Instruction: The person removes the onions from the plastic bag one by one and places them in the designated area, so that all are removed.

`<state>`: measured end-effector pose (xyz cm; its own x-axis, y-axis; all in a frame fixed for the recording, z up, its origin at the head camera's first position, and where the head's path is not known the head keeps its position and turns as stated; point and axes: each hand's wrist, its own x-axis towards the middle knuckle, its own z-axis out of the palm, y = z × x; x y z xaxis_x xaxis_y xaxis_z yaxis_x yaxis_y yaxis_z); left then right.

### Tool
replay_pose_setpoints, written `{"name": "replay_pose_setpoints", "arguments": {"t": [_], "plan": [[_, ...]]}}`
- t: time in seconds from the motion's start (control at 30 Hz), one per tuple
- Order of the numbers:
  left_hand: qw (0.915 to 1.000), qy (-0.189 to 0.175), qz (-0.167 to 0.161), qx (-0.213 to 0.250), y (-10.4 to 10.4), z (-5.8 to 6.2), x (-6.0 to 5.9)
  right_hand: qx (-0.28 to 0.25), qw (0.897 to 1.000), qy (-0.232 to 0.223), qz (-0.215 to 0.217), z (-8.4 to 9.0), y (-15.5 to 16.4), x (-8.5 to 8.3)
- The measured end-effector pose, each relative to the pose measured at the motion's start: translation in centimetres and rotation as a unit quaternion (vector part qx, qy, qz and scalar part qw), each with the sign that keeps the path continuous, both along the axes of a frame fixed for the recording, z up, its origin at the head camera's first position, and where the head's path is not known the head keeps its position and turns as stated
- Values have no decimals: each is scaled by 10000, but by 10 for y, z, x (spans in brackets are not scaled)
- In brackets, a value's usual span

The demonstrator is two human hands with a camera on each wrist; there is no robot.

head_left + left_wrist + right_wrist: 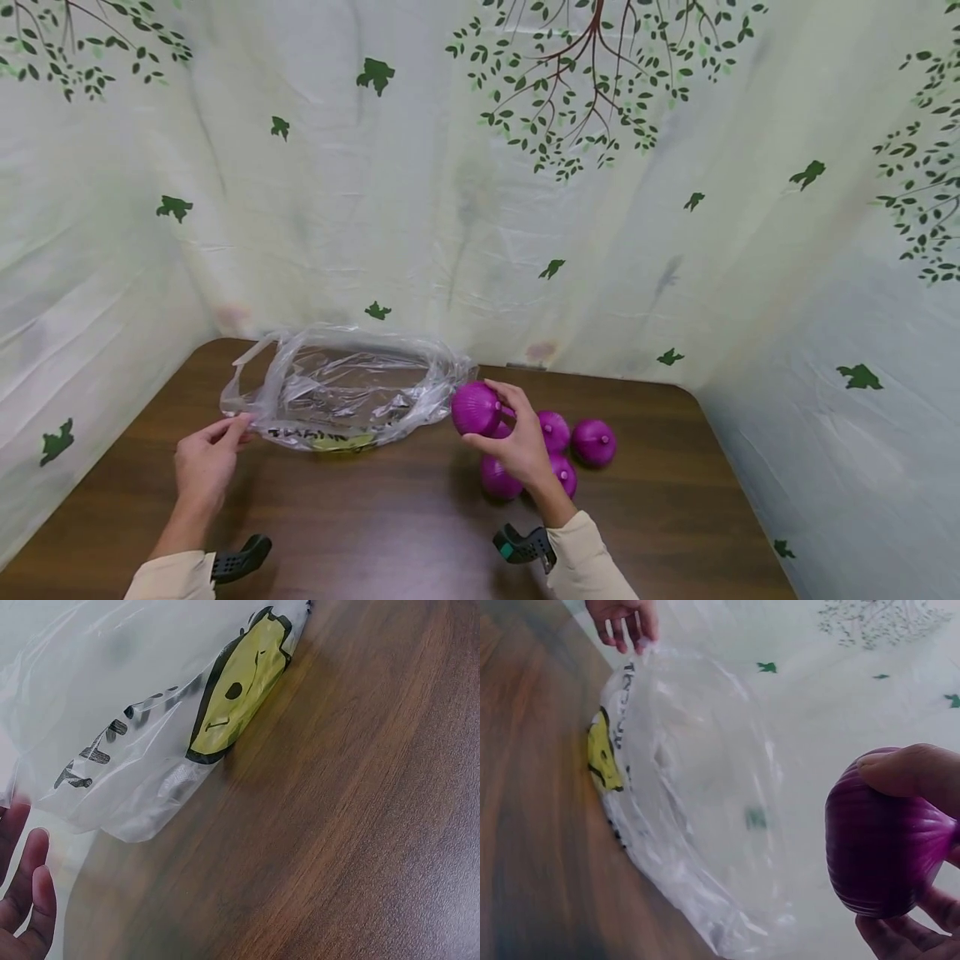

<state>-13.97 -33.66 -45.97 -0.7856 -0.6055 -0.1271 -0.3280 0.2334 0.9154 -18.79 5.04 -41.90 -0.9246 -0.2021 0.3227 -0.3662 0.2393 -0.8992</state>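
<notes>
At the far left of the brown wooden desk [390, 533], the left hand [206, 462] lies low with its fingers fairly straight, their tips touching the left edge of a clear plastic bag [348, 387]; its grip is relaxed and closes on nothing. The bag lies crumpled on the desk with its mouth spread wide, and black lettering and a yellow smiley face [236, 690] are printed along its near side. Just right of the bag, the right hand [517, 442] is raised above the desk, its grip wrapped around a purple onion [476, 408], thumb on top and fingers curled beneath, right beside the bag's right rim. Under and behind that hand, four more purple onions [594, 442] rest on the desk in a close cluster. A pale cloth printed with green leaves and branches [585, 92] hangs behind and around the desk.
</notes>
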Motion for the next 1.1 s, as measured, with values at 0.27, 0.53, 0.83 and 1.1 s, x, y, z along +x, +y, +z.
{"name": "replay_pose_setpoints", "arguments": {"t": [0.27, 0.53, 0.83, 1.1], "plan": [[10000, -35, -82, -10, 1, 0, -1, -68, 9995, -14, -294, -7, 30, 2], [10000, -43, -53, 34, 0, 1, -1, -33, 9977, -133, -660, -6, 60, 11], [9999, -54, -87, 24, -2, 3, -2, 105, 9926, -193, -1193, -16, 94, 19], [9999, -69, -53, 105, 0, -1, -3, 135, 9836, -257, -1778, -26, 111, 36]]}}
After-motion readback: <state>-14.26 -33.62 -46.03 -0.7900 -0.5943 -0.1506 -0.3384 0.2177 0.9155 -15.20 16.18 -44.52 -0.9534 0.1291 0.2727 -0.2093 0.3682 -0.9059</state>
